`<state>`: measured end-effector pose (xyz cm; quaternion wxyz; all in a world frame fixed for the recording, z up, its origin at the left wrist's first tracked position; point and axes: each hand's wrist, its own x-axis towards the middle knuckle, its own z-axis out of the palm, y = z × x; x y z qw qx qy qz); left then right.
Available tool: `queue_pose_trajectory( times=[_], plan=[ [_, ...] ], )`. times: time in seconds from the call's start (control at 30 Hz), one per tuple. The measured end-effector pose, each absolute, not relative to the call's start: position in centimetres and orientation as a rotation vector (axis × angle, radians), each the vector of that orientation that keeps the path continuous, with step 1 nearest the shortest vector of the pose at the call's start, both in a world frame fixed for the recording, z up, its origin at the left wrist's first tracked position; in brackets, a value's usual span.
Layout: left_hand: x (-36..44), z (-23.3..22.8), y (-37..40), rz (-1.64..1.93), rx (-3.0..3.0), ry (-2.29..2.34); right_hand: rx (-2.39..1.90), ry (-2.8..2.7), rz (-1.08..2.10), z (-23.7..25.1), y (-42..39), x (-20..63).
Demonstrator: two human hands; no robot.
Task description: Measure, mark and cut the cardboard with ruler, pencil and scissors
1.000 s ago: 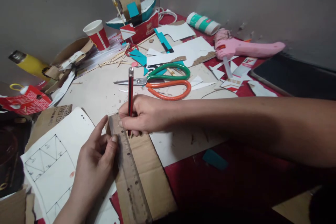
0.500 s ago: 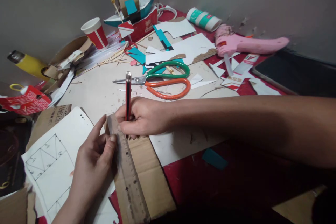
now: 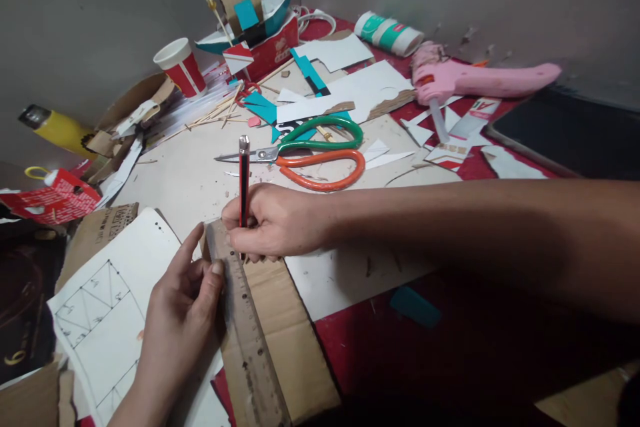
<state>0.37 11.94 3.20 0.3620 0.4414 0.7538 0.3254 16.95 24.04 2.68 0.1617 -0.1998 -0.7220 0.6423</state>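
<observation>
two grey walls (image 3: 480, 0) | red table (image 3: 335, 340) | right grip (image 3: 275, 220) clamped on pencil (image 3: 244, 180) | left grip (image 3: 181, 310) apart, touching ruler (image 3: 251, 340)

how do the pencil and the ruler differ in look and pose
The pencil is red and black, whereas the ruler looks see-through, with markings along it. The pencil stands nearly upright, while the ruler lies flat on the cardboard. The right hand grips the pencil; the left hand is at the ruler's left edge. Both are long, straight and narrow.
</observation>
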Motion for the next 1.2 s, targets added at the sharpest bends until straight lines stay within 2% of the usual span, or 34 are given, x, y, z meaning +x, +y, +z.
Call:
queue_pose_trajectory(
  times=[0.33,0.67,1.2],
  plan=[
    [0.2,3.0,11.7,0.85,1.149,1.936,-0.571,-2.006,1.838,2.4,24.1,16.9],
    [0.6,3.0,11.7,0.921,1.107,1.972,-0.525,-2.038,1.644,2.0,24.5,17.0],
    [1.4,3.4,11.8,0.939,1.112,2.02,-0.571,-2.138,1.503,2.2,24.5,17.0]
  ],
)
